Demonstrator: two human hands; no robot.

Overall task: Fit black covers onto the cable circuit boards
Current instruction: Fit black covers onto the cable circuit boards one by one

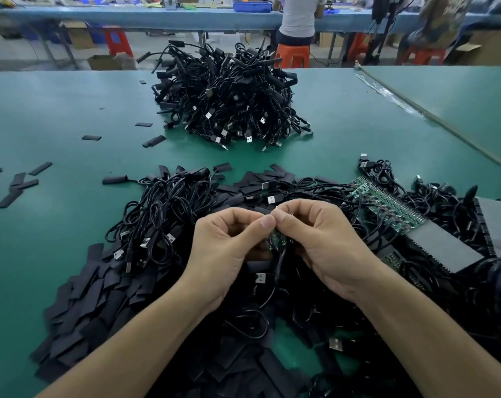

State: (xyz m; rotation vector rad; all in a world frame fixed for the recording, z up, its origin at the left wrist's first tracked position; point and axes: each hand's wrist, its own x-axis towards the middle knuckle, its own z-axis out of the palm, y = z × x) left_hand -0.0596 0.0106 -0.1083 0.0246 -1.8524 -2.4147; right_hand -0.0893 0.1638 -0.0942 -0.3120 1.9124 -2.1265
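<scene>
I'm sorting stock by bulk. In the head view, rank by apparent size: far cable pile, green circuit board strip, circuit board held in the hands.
1. far cable pile
2. green circuit board strip
3. circuit board held in the hands, mostly hidden, so unsure.

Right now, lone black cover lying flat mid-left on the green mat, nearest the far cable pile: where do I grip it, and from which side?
Take the black cover across its two long edges near the middle, coming straight down from above. It is a thin flat strip lying on the green mat, angled, with bare mat all round, so the narrow width probably suits a pinch. The far cable pile sits just to its right; approach from the left.
</scene>
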